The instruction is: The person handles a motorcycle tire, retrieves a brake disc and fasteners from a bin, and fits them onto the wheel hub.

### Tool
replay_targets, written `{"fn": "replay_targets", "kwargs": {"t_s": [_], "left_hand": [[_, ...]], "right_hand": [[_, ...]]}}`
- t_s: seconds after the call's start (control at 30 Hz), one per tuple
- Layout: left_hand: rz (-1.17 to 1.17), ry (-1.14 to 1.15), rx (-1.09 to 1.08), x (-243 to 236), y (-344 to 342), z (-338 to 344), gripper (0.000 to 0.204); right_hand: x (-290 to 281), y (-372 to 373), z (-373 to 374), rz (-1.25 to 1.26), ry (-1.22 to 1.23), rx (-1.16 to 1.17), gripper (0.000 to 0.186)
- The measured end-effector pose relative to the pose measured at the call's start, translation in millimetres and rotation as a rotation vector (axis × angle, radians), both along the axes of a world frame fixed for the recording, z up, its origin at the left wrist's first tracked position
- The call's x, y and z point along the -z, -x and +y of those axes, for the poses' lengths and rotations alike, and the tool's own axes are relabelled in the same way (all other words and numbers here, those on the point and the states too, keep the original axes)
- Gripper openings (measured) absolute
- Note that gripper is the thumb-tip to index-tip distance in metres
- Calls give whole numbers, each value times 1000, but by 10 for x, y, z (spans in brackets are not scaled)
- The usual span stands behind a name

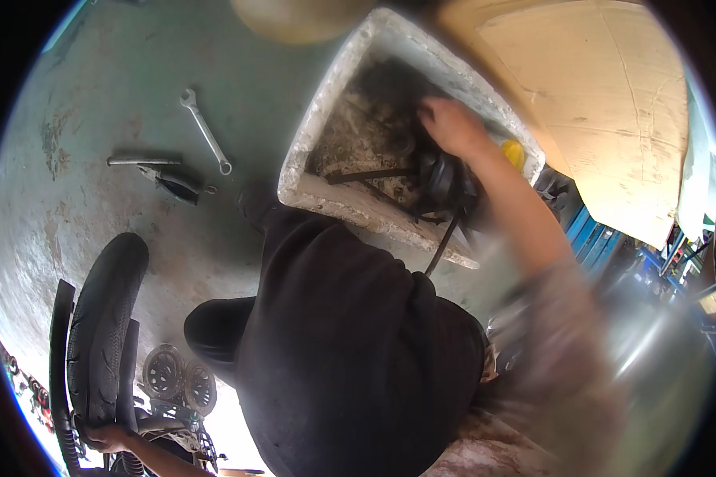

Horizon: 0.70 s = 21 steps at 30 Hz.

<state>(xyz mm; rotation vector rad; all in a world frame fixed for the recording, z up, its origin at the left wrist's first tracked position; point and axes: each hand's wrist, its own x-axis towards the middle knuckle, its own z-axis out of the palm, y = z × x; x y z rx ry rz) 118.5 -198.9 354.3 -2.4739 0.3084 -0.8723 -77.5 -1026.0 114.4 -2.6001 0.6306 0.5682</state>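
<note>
The right hand (452,131) reaches into a rough-walled, off-white foam box (324,103) at one o'clock, its fingers bent down toward dark, greasy-looking parts. The fingertips are hidden, so I cannot tell whether they are clamped on anything. A rounded black part (439,181) lies in the box just below the wrist, and a bright yellow object (514,153) shows past the forearm. The high walls probably keep loose pieces together.

Between seven and eight o'clock, the left hand (107,437) touches the lower end of a grooved black rubber tyre (103,334), perhaps for balance; whether it grips is unclear.

At ten o'clock a silver combination wrench (205,131) and black-handled pliers (177,187) lie on the grey-green floor (247,71), apparently set within easy reach.
</note>
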Motion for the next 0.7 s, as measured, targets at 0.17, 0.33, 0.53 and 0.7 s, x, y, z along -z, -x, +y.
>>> {"fn": "replay_targets", "kwargs": {"t_s": [0.17, 0.33, 0.53, 0.7], "left_hand": [[-36, 141, -8, 21, 74, -557, 33], [-39, 260, -80, 23, 78, -644, 34], [-34, 76, -16, 22, 78, -521, 28], [-18, 69, 7, 17, 73, -546, 25]], "right_hand": [[-194, 85, -13, 288, -1114, 750, 36], [-200, 215, 76, 107, -1600, 875, 40], [-235, 202, 208, 42, -1681, 918, 41], [-246, 189, 220, 28, -1694, 909, 42]]}}
